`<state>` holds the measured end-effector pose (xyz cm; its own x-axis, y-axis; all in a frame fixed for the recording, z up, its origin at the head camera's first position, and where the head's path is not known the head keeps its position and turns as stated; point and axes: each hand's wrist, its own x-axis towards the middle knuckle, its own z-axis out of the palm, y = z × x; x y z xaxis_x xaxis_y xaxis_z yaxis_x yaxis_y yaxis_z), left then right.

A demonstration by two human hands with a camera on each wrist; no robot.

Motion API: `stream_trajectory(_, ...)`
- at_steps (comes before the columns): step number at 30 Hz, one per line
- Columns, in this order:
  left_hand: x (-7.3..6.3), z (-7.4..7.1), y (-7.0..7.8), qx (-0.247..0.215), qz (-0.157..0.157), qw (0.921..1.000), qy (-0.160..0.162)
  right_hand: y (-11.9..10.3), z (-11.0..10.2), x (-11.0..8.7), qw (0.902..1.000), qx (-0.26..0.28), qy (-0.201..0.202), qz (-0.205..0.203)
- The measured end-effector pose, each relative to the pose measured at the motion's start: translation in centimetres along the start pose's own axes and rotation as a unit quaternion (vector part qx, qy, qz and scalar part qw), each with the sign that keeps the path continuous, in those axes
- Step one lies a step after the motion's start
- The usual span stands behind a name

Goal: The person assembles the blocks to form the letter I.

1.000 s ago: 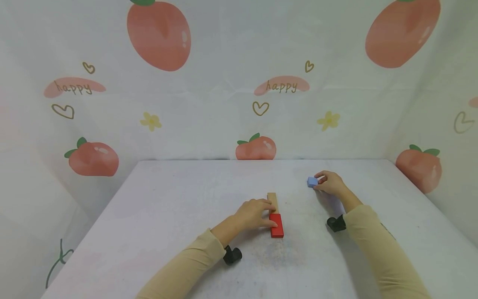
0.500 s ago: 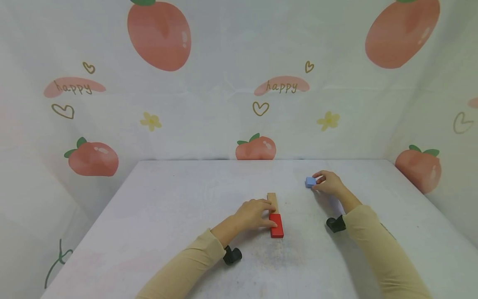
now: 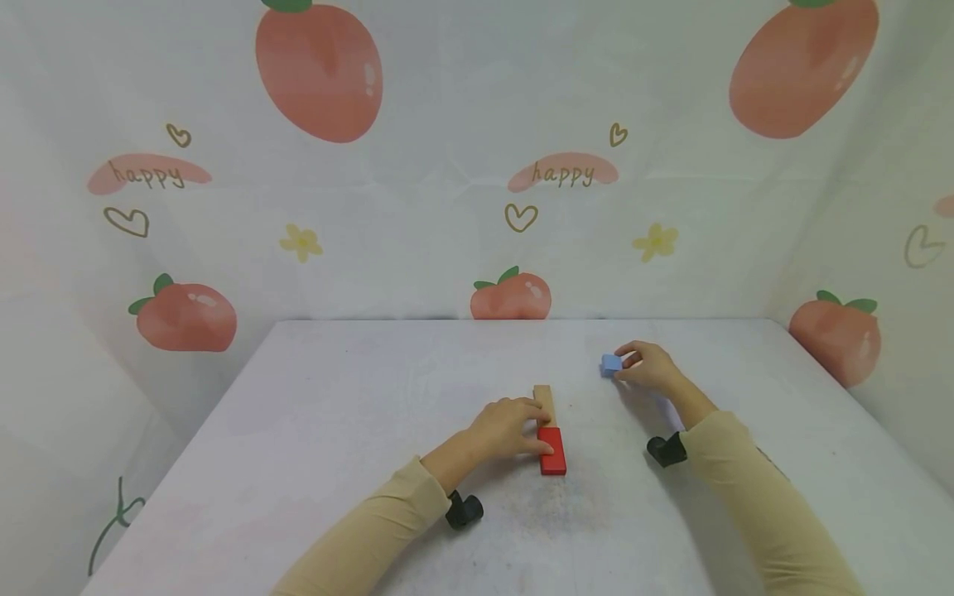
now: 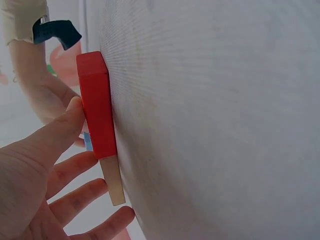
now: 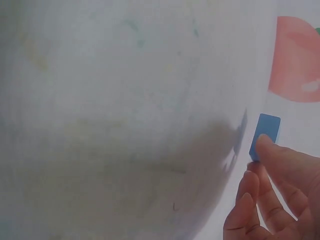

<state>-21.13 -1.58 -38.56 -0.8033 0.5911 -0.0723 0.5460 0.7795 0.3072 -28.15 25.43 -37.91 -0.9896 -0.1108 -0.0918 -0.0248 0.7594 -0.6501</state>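
In the head view a red block (image 3: 551,451) lies flat on the white table, end to end with a narrower plain wood block (image 3: 544,404). My left hand (image 3: 505,426) rests lightly on the pair. Its thumb touches the red block's upper face, and the other fingers (image 4: 80,200) reach along the wood block, loosely spread. Farther back on the right, my right hand (image 3: 648,368) pinches a small light blue block (image 3: 610,366) between thumb and fingertips. The right wrist view shows the blue block (image 5: 265,135) above the table, with a shadow on the tabletop below.
The white table (image 3: 373,397) reaches back to a white cloth (image 3: 417,207) printed with fruit, hearts and flowers. A black wrist camera (image 3: 465,511) hangs under the left cuff, another black camera (image 3: 666,449) under the right cuff.
My right hand has moved slightly left with the blue block in its fingers. The left hand and the red and wood blocks stay where they were.
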Motion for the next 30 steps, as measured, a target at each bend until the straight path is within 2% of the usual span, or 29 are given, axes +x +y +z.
stream_trajectory(9, -0.1, -0.1, 0.1, 0.001, 0.003, 1.0, 0.004, -0.5, 0.6, 0.1, 0.9997, 0.003, 0.003, -0.023)
stream_trajectory(30, 0.1, 0.0, 0.0, 0.0, 0.004, 1.0, 0.005, -1.9, 2.0, 0.6, 0.9999, -0.013, -0.009, -0.006)
